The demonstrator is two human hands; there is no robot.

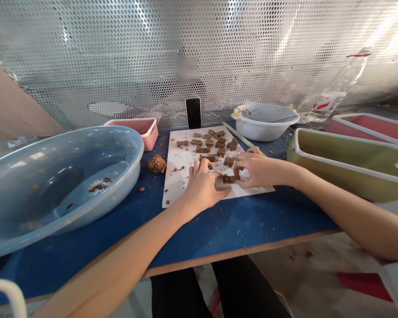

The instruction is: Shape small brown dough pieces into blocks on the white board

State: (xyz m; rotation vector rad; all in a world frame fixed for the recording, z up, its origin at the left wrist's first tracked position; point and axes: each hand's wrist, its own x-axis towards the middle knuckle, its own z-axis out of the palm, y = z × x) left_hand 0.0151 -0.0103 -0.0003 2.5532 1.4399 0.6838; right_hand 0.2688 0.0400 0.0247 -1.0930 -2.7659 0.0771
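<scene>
Near the front of a white board [179, 185], a small brown molded piece [230, 179], like clay or dough, lies between my two hands. My right hand [257, 170] pinches its right end between thumb and fingers. At its left end, the thumb and fingers of my left hand [200, 185] curve around it; their exact contact is partly hidden. Several similar brown pieces [220, 142], some shaped like short-legged animals, lie behind my hands on the board. Brown crumbs are scattered among them. Left of the board sits a rough brown lump [157, 164].
A large blue basin [132, 176] fills the left side. At the back are a pink box [151, 134], an upright phone [194, 113] and a white basin [262, 130]. A stick [238, 134] lies by the board. Right stand a green box [334, 176] and a bottle [334, 92].
</scene>
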